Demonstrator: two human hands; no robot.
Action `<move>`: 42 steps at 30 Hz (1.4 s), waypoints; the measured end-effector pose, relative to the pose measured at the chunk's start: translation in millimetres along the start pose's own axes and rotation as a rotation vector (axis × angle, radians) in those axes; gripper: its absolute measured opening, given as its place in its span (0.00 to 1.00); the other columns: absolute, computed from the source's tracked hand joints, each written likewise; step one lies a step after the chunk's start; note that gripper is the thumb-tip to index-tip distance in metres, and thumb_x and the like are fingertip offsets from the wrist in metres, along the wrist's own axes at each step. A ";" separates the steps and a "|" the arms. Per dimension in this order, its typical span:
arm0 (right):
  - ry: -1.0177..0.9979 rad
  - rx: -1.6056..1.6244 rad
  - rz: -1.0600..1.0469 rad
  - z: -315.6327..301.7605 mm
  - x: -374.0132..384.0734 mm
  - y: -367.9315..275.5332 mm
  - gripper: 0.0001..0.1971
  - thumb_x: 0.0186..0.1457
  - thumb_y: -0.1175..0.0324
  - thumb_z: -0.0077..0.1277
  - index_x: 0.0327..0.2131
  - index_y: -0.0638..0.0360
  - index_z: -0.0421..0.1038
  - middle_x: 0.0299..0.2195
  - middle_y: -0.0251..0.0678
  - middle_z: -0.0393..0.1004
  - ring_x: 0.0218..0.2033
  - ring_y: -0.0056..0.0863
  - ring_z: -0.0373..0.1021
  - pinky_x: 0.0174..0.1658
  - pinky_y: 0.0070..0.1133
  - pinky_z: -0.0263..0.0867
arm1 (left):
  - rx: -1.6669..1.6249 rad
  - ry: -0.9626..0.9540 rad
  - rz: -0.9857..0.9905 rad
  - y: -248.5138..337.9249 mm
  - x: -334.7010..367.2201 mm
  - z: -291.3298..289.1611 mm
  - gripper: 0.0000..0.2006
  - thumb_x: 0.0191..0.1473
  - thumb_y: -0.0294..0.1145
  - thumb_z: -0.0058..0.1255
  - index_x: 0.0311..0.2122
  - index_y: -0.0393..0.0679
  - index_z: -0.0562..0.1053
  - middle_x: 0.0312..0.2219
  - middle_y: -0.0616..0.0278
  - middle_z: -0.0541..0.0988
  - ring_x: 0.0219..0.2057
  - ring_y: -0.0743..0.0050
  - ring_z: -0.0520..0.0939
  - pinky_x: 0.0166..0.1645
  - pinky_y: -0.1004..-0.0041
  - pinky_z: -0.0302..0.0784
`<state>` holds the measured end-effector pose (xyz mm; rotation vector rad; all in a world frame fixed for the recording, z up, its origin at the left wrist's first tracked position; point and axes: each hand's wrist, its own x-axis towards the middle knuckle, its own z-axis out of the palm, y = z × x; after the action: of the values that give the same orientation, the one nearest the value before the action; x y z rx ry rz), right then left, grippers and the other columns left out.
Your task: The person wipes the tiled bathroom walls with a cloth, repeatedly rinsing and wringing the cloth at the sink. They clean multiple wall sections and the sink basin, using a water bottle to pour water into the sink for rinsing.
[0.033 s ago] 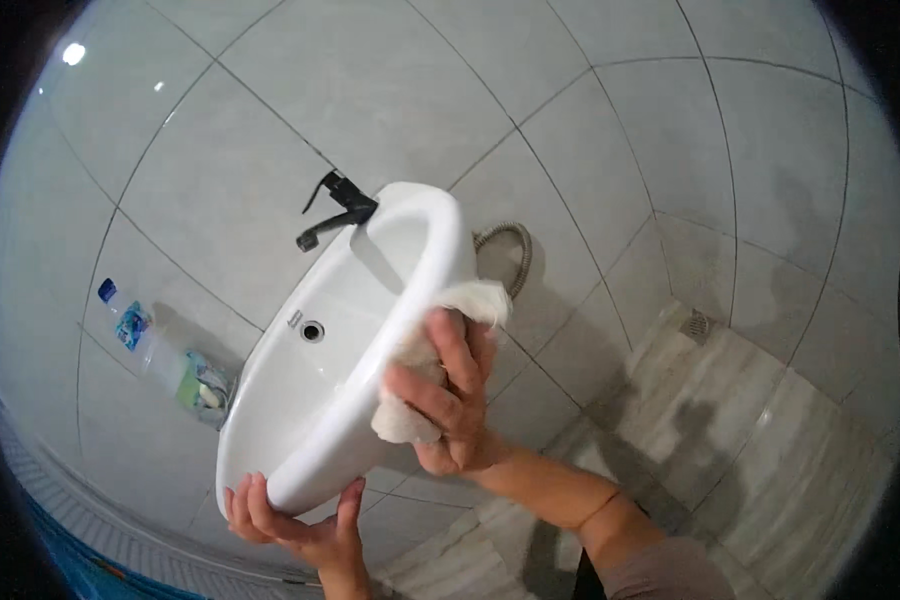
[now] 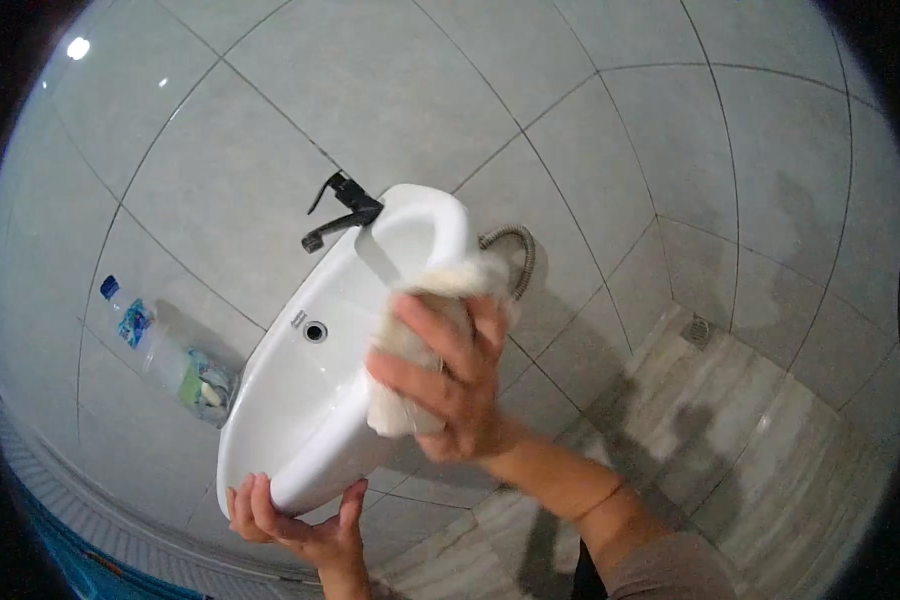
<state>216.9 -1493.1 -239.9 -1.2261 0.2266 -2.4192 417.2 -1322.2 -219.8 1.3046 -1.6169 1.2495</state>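
Observation:
A white washbasin [image 2: 300, 420] is fixed to the tiled wall, with a black tap [image 2: 348, 214] at its back edge and a round drain [image 2: 315, 331] in the bowl. My left hand [image 2: 300, 525] grips the basin's lower left end, fingers over the rim and thumb against the outer side. In my right hand [image 2: 450, 370] is a bunched off-white cloth [image 2: 400, 410], held over the front rim on the right side. Cloth and fingers cover that stretch of rim, and slight blur hides exactly where they touch it.
Left of the basin, a clear plastic bottle [image 2: 160, 355] with a blue cap leans by the wall. A ribbed metal hose [image 2: 518, 245] curves out behind the basin's right side. Lower right, marbled floor tiles [image 2: 760, 440] hold a floor drain [image 2: 698, 330]. Blue fabric [image 2: 80, 555] shows lower left.
My right hand and the cloth have shifted slightly left and up, over the rim towards the bowl. The left hand keeps its place on the basin.

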 end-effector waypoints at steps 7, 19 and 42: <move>-0.410 0.389 0.726 -21.5 113.2 53.0 0.16 0.53 0.63 0.36 0.39 0.60 0.68 0.31 0.36 0.73 0.30 0.19 0.69 0.34 0.19 0.68 | -0.001 -0.018 -0.028 8.5 1.6 -5.4 0.45 0.28 0.57 0.65 0.51 0.53 0.55 0.47 0.62 0.55 0.55 0.57 0.51 0.59 0.45 0.35; 0.272 0.140 0.857 2.6 11.8 -16.0 0.27 0.55 0.53 0.35 0.51 0.65 0.56 0.50 0.44 0.61 0.48 0.35 0.61 0.51 0.28 0.57 | -0.048 -0.134 -0.097 3.9 -2.9 -15.1 0.43 0.26 0.51 0.67 0.51 0.55 0.59 0.47 0.62 0.58 0.56 0.54 0.52 0.58 0.43 0.28; -1.007 -1.473 0.497 73.3 74.3 -124.9 0.10 0.37 0.64 0.41 0.17 0.58 0.70 0.17 0.37 0.68 0.25 0.34 0.66 0.54 0.36 0.52 | -0.904 -0.929 0.089 -136.2 84.4 -34.9 0.14 0.36 0.40 0.58 0.29 0.50 0.67 0.27 0.60 0.70 0.29 0.63 0.73 0.41 0.64 0.64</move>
<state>200.3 -1409.9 -101.0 -2.2836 1.8255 -0.7067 526.7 -1316.9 -97.8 1.2195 -2.4387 -0.2288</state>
